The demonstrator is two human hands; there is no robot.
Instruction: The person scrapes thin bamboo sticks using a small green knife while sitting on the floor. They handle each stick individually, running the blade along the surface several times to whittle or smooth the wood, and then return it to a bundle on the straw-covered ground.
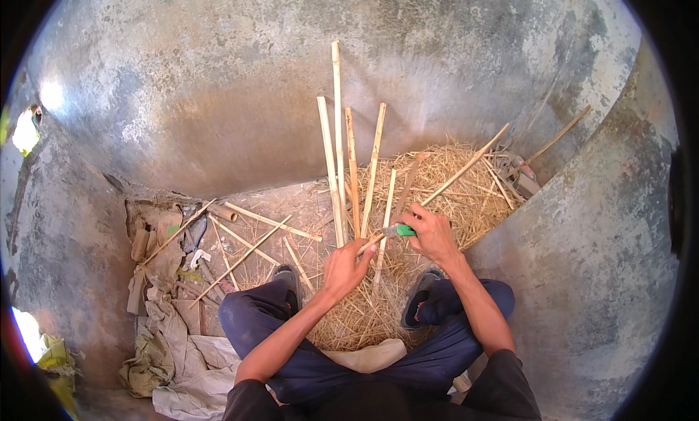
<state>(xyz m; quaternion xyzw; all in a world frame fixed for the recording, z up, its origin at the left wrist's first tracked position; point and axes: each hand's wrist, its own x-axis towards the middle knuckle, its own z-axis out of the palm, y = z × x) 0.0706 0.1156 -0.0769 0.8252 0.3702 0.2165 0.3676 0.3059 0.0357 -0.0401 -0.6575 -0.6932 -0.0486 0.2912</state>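
My left hand (345,268) is closed round the near end of a long bamboo stick (472,164), which slants away to the far right. In my right hand (434,237) is a knife (405,231) with a green handle; its short grey blade lies against the stick just ahead of my left fingers. The stick also passes under or through my right fingers, which hide that stretch of it. Between my feet and beyond them spreads a pile of thin pale shavings (444,175).
Several split bamboo strips (373,166) lean upright on the far wall (240,79). Loose sticks (244,259) and debris lie on the left floor, near a crumpled grey sack (200,370). Concrete walls close in on both sides; a thin stick (559,135) leans at the right corner.
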